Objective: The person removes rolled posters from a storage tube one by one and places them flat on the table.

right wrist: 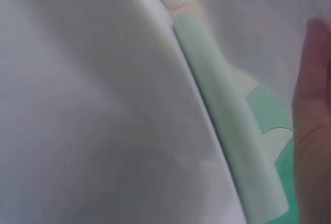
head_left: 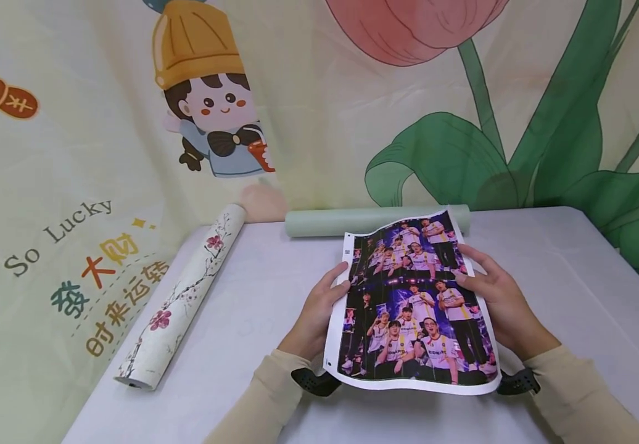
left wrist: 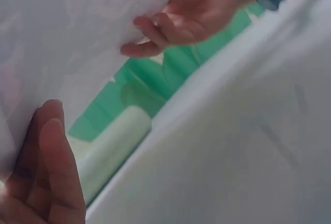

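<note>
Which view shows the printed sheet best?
The head view: nearly the whole picture side of the printed sheet shows, held between the left hand and right hand. The left wrist view shows only its pale back, cut off by the frame. The right wrist view has at most a blurred patch of it, upper right.

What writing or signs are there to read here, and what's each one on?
"So Lucky": on the backdrop, left.
"發大财": below it, same backdrop.
"时来运转": lowest, same backdrop.
Red pouch drawn there: sign unclear.
Shirts on the printed sheet: too small and blurred.
Mark in its margin: too small.
</note>
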{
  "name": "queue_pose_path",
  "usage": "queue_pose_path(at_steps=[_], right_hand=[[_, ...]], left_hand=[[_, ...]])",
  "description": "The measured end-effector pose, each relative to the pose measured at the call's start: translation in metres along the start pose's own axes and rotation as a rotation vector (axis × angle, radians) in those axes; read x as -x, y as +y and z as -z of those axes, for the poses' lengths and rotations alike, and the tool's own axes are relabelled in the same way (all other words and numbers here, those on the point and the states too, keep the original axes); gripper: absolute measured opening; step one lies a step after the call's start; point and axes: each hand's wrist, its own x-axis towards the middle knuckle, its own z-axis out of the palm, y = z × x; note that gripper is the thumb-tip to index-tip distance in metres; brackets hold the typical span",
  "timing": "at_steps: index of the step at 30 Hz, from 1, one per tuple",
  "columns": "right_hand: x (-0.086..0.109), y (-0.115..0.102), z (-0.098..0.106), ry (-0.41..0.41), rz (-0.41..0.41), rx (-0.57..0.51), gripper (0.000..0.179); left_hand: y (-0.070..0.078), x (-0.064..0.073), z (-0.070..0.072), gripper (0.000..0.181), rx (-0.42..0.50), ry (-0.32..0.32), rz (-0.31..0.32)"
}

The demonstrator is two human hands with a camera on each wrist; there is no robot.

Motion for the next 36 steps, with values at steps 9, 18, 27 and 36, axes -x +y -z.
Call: queue_pose_path(at_steps=[9, 18, 27, 36], right_hand=[[-0.011, 0.024, -0.016, 0.004, -0.131, 0.155, 0.066], [-0.025, 0.037, -0.04, -0.07, -0.176, 0.209, 0.053], [-0.045, 0.045, -0.075, -0.073, -0.191, 0.262, 0.049], [-0.05, 0.054, -0.095, -0.068, -0.198, 0.289, 0.046]], left_hand=[[-0.005, 0.011, 0.046, 0.051, -0.249, 0.083, -0.017], [0.001, 0.025, 0.088, 0.039, -0.351, 0.223, 0.012], [0.011, 0.026, 0.112, 0.032, -0.456, 0.327, 0.023], [0.025, 0.028, 0.139, 0.03, -0.546, 0.386, 0.054]])
